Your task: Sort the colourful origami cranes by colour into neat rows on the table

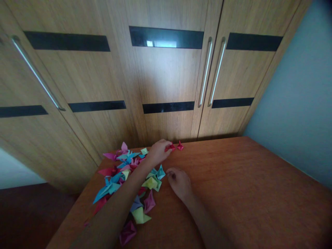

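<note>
My left hand (158, 152) reaches to the back edge of the table, its fingers closed on a small red origami piece (170, 147). Just right of it stands another red origami piece (180, 146), apart from the fingers. My right hand (179, 182) rests on the tabletop with fingers curled in and nothing visible in them. Close to its fingertips sits a light-blue origami piece (161, 172). Under and around my left forearm lie several paper cranes and folded pieces, among them a blue crane (107, 189), a yellow piece (140, 215) and a purple piece (149, 202). The forearm hides some.
The brown wooden table (233, 193) backs against a wooden wardrobe (166, 76) with long metal handles (206, 72). A pale blue wall (298, 114) borders the table's right side. The table's left edge drops to a dark floor (33, 214).
</note>
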A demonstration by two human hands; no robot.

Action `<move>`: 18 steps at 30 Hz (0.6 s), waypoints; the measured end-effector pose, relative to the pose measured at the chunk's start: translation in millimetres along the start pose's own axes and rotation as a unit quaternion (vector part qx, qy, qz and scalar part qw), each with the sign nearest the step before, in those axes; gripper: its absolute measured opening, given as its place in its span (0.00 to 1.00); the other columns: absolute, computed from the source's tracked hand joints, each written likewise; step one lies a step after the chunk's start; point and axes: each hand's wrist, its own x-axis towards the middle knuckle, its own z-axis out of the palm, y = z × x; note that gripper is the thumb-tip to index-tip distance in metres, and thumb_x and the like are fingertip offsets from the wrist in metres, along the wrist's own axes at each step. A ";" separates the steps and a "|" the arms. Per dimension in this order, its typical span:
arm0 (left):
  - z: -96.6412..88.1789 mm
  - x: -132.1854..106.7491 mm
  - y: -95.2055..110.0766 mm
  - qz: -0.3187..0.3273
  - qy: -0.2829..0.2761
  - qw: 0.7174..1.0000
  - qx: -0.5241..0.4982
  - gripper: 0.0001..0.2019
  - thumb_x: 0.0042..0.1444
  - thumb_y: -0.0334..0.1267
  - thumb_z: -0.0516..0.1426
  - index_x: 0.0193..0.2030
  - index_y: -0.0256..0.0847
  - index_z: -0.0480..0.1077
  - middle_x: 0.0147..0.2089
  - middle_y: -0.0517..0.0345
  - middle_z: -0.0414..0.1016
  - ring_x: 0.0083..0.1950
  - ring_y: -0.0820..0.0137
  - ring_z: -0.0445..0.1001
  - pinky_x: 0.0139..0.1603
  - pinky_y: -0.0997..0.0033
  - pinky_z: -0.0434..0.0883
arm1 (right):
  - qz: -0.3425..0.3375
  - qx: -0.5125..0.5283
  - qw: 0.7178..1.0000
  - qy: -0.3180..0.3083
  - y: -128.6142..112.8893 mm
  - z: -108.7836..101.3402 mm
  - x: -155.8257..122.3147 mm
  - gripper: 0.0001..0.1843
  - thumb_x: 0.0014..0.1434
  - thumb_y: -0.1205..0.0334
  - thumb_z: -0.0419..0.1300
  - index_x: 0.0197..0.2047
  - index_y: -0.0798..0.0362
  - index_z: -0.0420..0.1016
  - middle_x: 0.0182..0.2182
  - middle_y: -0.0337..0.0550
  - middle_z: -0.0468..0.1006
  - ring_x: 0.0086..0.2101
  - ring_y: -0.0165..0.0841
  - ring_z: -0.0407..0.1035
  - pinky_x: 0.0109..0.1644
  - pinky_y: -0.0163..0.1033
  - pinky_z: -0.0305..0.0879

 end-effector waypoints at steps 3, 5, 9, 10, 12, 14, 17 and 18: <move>-40.8 -44.0 -12.5 0.008 0.014 1.000 -0.014 0.12 0.56 0.35 0.55 0.46 0.41 0.73 0.46 0.54 0.74 0.46 0.67 0.73 0.49 0.69 0.69 | -0.033 0.019 0.999 0.004 -4.7 2.8 -3.4 0.13 0.55 0.70 0.53 0.39 0.50 0.75 0.36 0.41 0.77 0.36 0.32 0.70 0.42 0.33 0.62; -64.2 -77.0 -20.1 0.002 0.009 1.000 -0.008 0.12 0.58 0.37 0.54 0.47 0.43 0.73 0.46 0.54 0.75 0.48 0.66 0.73 0.51 0.67 0.68 | -0.050 0.026 0.998 -0.010 -8.9 4.3 -6.7 0.14 0.55 0.70 0.53 0.42 0.49 0.74 0.37 0.41 0.75 0.32 0.30 0.69 0.39 0.33 0.62; -93.1 -142.6 -34.3 -0.065 0.025 0.997 0.039 0.13 0.59 0.42 0.51 0.47 0.44 0.72 0.49 0.54 0.75 0.51 0.63 0.72 0.54 0.64 0.68 | -0.068 0.027 0.996 -0.049 -16.1 5.7 -12.8 0.15 0.55 0.69 0.54 0.45 0.49 0.73 0.39 0.41 0.74 0.29 0.27 0.67 0.36 0.32 0.62; -96.0 -157.0 -37.6 -0.073 0.019 0.996 0.049 0.14 0.60 0.43 0.51 0.48 0.44 0.72 0.50 0.54 0.74 0.52 0.63 0.72 0.54 0.65 0.68 | -0.072 0.025 0.995 -0.058 -17.3 5.7 -13.9 0.14 0.55 0.69 0.54 0.44 0.49 0.73 0.39 0.41 0.74 0.29 0.27 0.67 0.36 0.32 0.62; -97.3 -181.0 -42.4 -0.087 0.005 0.994 0.068 0.15 0.59 0.43 0.51 0.50 0.45 0.71 0.51 0.54 0.74 0.52 0.63 0.72 0.54 0.65 0.69 | -0.081 0.021 0.994 -0.075 -19.1 5.7 -15.4 0.13 0.55 0.69 0.55 0.43 0.49 0.74 0.38 0.40 0.74 0.30 0.28 0.67 0.37 0.32 0.62; -94.1 -196.8 -43.6 -0.096 -0.006 0.992 0.079 0.15 0.58 0.42 0.52 0.50 0.45 0.71 0.51 0.54 0.74 0.51 0.63 0.73 0.53 0.66 0.69 | -0.089 0.021 0.992 -0.087 -19.7 5.4 -16.1 0.13 0.55 0.69 0.55 0.42 0.49 0.74 0.38 0.40 0.74 0.31 0.28 0.67 0.38 0.32 0.62; -85.3 -204.7 -38.7 -0.100 -0.004 0.991 0.091 0.14 0.59 0.41 0.51 0.49 0.45 0.72 0.50 0.53 0.74 0.50 0.63 0.72 0.52 0.66 0.69 | -0.091 0.031 0.991 -0.090 -17.8 5.6 -15.7 0.14 0.53 0.71 0.55 0.42 0.49 0.75 0.36 0.39 0.74 0.30 0.28 0.67 0.37 0.33 0.62; -82.1 -204.0 -35.9 -0.099 -0.001 0.990 0.100 0.14 0.59 0.41 0.51 0.48 0.45 0.72 0.50 0.52 0.73 0.50 0.63 0.72 0.52 0.65 0.69 | -0.091 0.036 0.991 -0.086 -16.4 5.9 -15.2 0.14 0.53 0.72 0.55 0.41 0.50 0.75 0.35 0.39 0.74 0.30 0.28 0.66 0.37 0.33 0.63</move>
